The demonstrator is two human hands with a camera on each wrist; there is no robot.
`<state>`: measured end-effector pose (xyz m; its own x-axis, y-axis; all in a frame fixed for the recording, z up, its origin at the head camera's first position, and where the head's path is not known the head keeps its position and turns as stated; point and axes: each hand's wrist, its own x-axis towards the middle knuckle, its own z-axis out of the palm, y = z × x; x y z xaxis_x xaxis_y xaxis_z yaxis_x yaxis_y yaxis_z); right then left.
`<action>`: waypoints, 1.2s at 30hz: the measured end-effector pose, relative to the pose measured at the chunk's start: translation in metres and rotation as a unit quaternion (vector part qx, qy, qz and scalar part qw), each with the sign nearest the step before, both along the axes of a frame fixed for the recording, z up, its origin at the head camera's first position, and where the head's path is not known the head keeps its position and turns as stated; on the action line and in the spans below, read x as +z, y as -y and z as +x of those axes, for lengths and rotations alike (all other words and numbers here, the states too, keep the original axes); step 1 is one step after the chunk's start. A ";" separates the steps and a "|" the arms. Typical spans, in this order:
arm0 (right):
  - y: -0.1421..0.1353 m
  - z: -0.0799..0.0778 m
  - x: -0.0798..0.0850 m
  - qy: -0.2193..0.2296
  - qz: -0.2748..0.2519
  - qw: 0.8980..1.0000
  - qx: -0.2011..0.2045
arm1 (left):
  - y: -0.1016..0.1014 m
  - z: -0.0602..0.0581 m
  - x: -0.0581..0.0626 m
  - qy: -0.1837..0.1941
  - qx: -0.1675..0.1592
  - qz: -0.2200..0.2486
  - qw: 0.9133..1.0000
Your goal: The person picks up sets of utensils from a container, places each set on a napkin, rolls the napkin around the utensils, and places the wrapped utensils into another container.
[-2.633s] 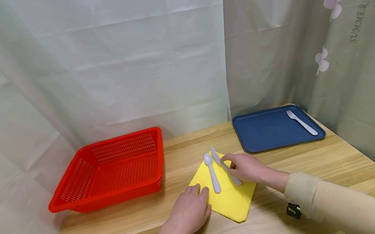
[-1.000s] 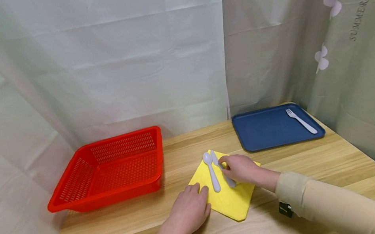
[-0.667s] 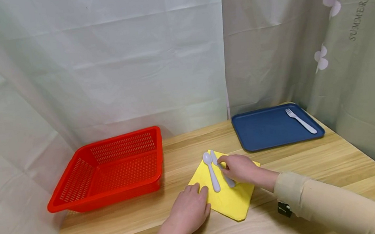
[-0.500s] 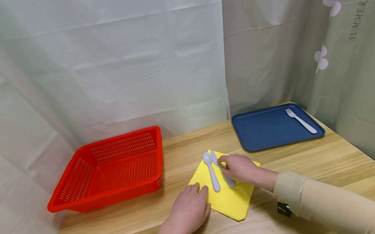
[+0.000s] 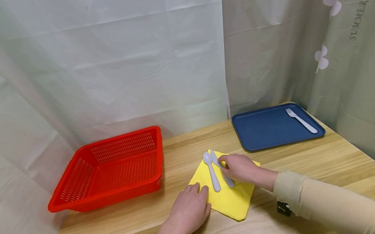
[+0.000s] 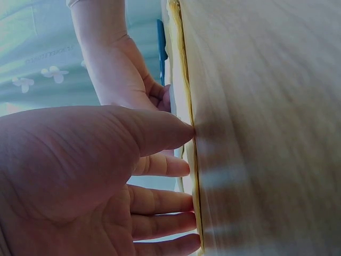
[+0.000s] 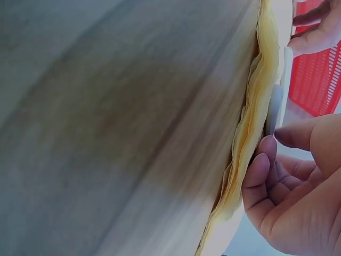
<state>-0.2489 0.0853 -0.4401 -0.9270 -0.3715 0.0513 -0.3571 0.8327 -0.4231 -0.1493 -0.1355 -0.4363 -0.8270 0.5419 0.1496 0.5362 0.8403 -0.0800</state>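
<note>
A folded yellow napkin [image 5: 229, 207] lies slantwise on the wooden table. On it a pale lavender plastic spoon [image 5: 212, 174] and a matching knife [image 5: 230, 183] lie side by side, bowl and blade pointing away from me. My right hand [image 5: 240, 167] pinches the middle of the knife between thumb and curled fingers; in the right wrist view the knife [image 7: 274, 109] lies right over the layered napkin edge. My left hand [image 5: 190, 208] rests with fairly straight fingers on the napkin's left edge. In the left wrist view, its fingertips reach the thin napkin edge [image 6: 189, 106].
Back left stands a red perforated plastic basket [image 5: 160, 168]. A blue tray [image 5: 265, 130] sits at the back right with a pale fork [image 5: 301, 121] on its right side. Light curtains [image 5: 129, 61] close off the back and sides of the table.
Since the oldest frame, my right hand has moved the knife left, closer and more parallel to the spoon. The napkin's right corner has come into view. Over the last second little has moved.
</note>
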 end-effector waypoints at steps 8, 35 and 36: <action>-0.006 0.001 0.004 -0.026 0.015 0.999 -0.011 | 0.000 0.000 0.001 0.006 0.004 0.000 1.000; -0.057 0.005 0.004 -0.206 0.108 0.972 0.005 | 0.000 0.001 -0.001 -0.001 0.001 0.000 1.000; -0.059 0.004 0.003 -0.206 0.109 0.972 0.003 | 0.000 0.001 -0.001 -0.002 0.001 -0.001 1.000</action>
<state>-0.2445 0.1442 -0.4369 -0.8424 -0.4203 0.3372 -0.4638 0.8841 -0.0565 -0.1486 -0.1351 -0.4374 -0.8271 0.5408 0.1529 0.5344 0.8411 -0.0837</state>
